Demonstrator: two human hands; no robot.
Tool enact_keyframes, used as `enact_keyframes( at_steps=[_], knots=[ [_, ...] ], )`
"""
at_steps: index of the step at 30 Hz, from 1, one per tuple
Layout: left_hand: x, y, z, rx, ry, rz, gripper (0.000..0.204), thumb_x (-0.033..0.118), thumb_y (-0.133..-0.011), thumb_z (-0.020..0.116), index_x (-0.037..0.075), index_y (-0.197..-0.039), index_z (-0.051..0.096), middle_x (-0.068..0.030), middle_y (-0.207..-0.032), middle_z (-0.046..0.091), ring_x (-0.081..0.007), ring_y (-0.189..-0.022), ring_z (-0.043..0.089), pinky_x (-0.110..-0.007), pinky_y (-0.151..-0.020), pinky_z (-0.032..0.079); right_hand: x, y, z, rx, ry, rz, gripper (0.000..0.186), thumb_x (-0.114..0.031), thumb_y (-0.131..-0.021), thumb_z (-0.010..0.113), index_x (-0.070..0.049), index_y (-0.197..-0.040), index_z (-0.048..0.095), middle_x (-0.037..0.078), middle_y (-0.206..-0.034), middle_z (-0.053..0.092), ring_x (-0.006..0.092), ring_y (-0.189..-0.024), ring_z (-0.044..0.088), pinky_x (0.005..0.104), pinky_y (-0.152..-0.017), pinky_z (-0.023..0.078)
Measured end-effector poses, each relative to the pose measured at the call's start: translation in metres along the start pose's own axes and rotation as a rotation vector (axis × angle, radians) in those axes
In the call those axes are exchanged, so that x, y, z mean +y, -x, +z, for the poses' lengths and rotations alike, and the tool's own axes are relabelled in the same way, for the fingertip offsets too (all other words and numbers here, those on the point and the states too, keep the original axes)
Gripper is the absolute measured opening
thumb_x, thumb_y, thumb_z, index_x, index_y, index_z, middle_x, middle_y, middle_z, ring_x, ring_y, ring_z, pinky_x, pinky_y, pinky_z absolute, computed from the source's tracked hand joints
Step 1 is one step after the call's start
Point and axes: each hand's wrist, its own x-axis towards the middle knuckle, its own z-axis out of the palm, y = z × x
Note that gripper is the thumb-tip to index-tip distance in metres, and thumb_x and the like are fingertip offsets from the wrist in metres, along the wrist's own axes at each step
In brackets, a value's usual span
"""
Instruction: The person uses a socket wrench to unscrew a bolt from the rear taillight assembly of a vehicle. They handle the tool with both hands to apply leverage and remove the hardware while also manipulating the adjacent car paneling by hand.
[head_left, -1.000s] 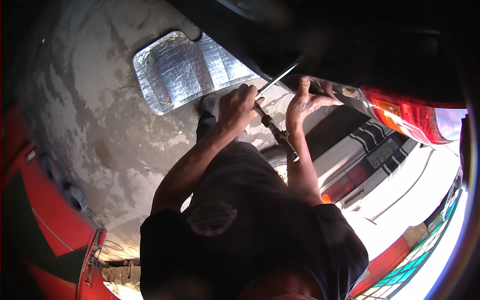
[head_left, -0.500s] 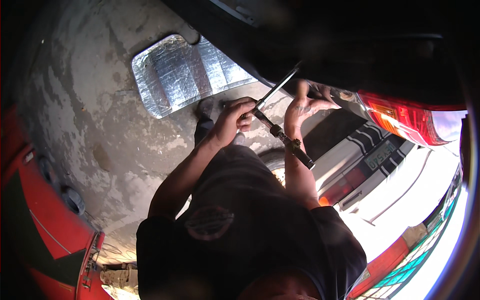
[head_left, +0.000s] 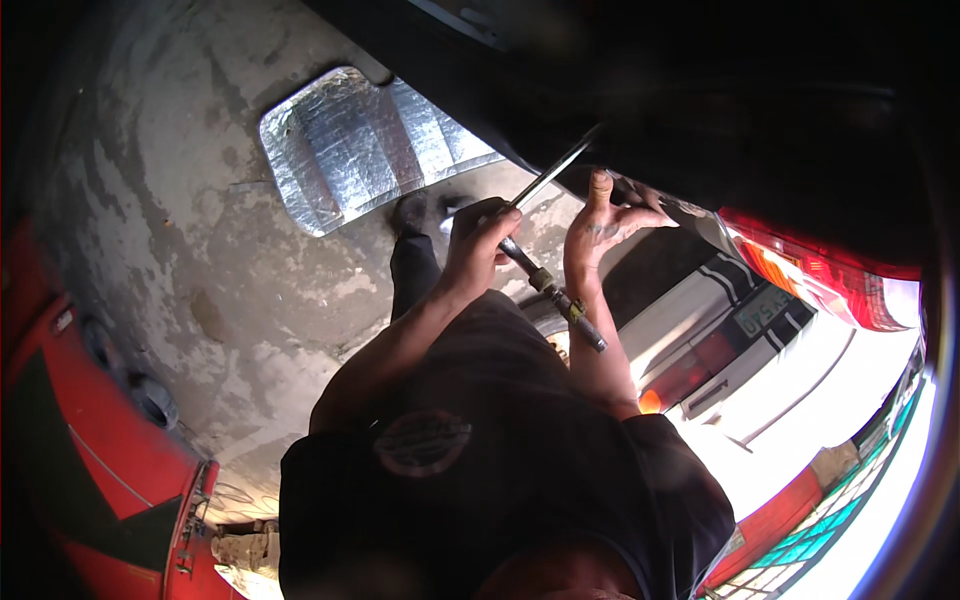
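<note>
My left hand [head_left: 478,240] is closed around the middle of a long tool [head_left: 550,178], with a bright chrome rod on one side of the fist and a dark handle on the other. Knobby collars sit along that handle, whose end points back toward my right forearm. The rod's far tip meets the dark car body [head_left: 690,125], where shadow hides the contact. Close to the tail light [head_left: 815,268], my right hand [head_left: 600,230] is at the lower edge of the bodywork, thumb raised and fingers spread. It holds no tool, and its fingertips are partly in shadow.
A silver foil-covered panel [head_left: 350,150] lies on the worn concrete floor [head_left: 240,280]. A white car [head_left: 690,340] stands to the right. Red bodywork [head_left: 110,430] with a dark patch is at the left. The overhanging car body fills the upper right.
My left hand has turned slightly around the tool, and the dark handle end has swung left and a little down. My right thumb is raised more clearly beside the bodywork.
</note>
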Motion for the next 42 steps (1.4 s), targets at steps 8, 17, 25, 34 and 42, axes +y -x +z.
enact_keyframes(
  at_steps=[8, 17, 25, 34, 42],
  knots=[
    [0.033, -0.007, 0.0, 0.114, -0.598, 0.444, 0.034, 0.014, -0.089, 0.066, 0.005, -0.064, 0.045, 0.0038, -0.056, 0.042, -0.0048, -0.054, 0.037, -0.029, -0.05, 0.028, 0.012, -0.002, -0.001, 0.007, 0.009, -0.059, 0.11, -0.026, -0.087, 0.08, 0.006, -0.148, -0.006, 0.018, -0.132, 0.043, 0.0227, -0.116, 0.048, 0.0395, -0.109, 0.033],
    [0.037, -0.008, 0.001, 0.076, -0.724, 0.381, 0.031, 0.014, -0.087, 0.067, 0.005, -0.066, 0.046, 0.002, -0.06, 0.044, -0.007, -0.057, 0.041, -0.029, -0.052, 0.032, 0.005, -0.003, -0.002, -0.036, 0.081, -0.034, 0.12, -0.021, -0.088, 0.079, 0.006, -0.149, -0.021, 0.019, -0.143, 0.036, 0.024, -0.124, 0.045, 0.0389, -0.112, 0.033],
    [0.017, -0.008, 0.008, 0.13, -1.1, 0.943, 0.027, 0.003, -0.076, 0.071, 0.004, -0.068, 0.045, -0.0093, -0.063, 0.048, -0.0271, -0.052, 0.051, -0.039, -0.049, 0.038, 0.008, 0.001, -0.005, -0.017, 0.216, -0.067, 0.131, -0.026, -0.085, 0.082, 0.009, -0.147, -0.028, 0.024, -0.153, 0.023, 0.0294, -0.14, 0.029, 0.0419, -0.119, 0.016],
    [0.018, -0.004, 0.012, 0.192, -1.105, 0.787, 0.017, 0.011, -0.082, 0.071, 0.002, -0.077, 0.057, -0.0116, -0.067, 0.057, -0.0286, -0.057, 0.058, -0.039, -0.055, 0.045, -0.001, -0.004, -0.001, 0.026, 0.088, -0.143, 0.142, -0.054, -0.078, 0.08, 0.017, -0.144, -0.023, 0.037, -0.156, -0.019, 0.0424, -0.149, -0.017, 0.0506, -0.12, -0.011],
    [0.029, -0.006, 0.009, 0.212, -1.135, 0.752, 0.023, 0.017, -0.084, 0.072, 0.001, -0.075, 0.06, -0.0144, -0.065, 0.06, -0.0298, -0.056, 0.059, -0.041, -0.056, 0.044, -0.008, 0.0, -0.02, -0.061, 0.326, -0.053, 0.141, -0.059, -0.078, 0.078, 0.021, -0.144, -0.018, 0.041, -0.155, -0.016, 0.0458, -0.149, -0.017, 0.0514, -0.121, -0.008]
  ],
)
